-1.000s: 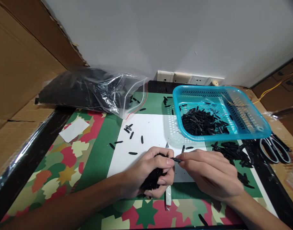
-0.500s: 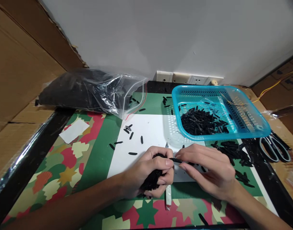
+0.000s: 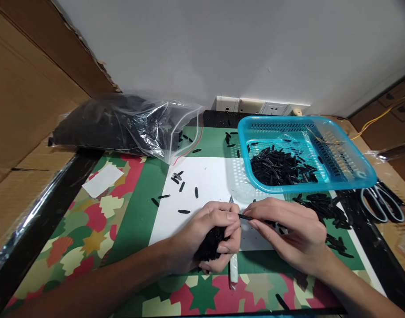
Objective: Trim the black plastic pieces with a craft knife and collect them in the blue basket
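My left hand (image 3: 219,236) is closed around a bunch of thin black pieces (image 3: 209,247), flat slivers with pointed ends. Between its thumb and forefinger sits the end of one single black sliver (image 3: 245,217). The fingertips of my right hand (image 3: 288,227) pinch the other end of that sliver, so it spans the small gap between both hands. Partly covered by my left hand, a slim tool with a white-wrapped handle (image 3: 233,269) lies on the white paper (image 3: 169,229), its grey tip pointing away. Several loose black slivers (image 3: 184,211) are scattered to the left.
A blue plastic basket (image 3: 308,190) holds a heap of black slivers (image 3: 278,168). Left of it lies a zip bag (image 3: 123,128) full of black material. Scissors (image 3: 381,203) rest at the right, near a loose pile of slivers (image 3: 325,207). Cardboard (image 3: 30,57) walls the left side.
The hands have barely moved. The sliver between them sits slightly higher and more of its right end is covered by my right fingertips. The view has shifted a little.
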